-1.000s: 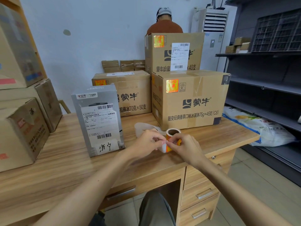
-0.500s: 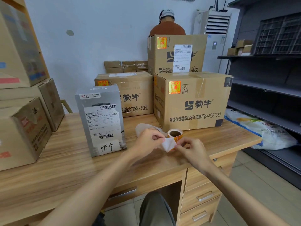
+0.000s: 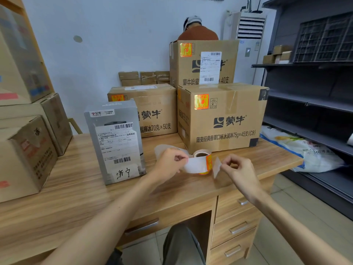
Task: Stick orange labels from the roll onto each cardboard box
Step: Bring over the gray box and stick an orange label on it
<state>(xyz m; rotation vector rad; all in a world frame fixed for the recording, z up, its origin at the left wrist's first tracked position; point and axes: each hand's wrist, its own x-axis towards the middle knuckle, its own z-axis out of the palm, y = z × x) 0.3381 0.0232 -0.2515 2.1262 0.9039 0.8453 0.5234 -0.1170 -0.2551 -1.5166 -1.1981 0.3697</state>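
Both forearms reach forward over the desk. The left hand has its fingers pinched on the white backing strip. The right hand has its fingers clamped on a peeled label. The roll stands between both sets of fingers, with a cardboard box just beyond.

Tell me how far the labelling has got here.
Done: three printed brown cardboard boxes each show an orange square label. In hand: the left hand pinches the white backing strip of the small label roll; the right hand pinches a pale peeled piece. Left: the grey upright box shows none; left-side cartons unclear.
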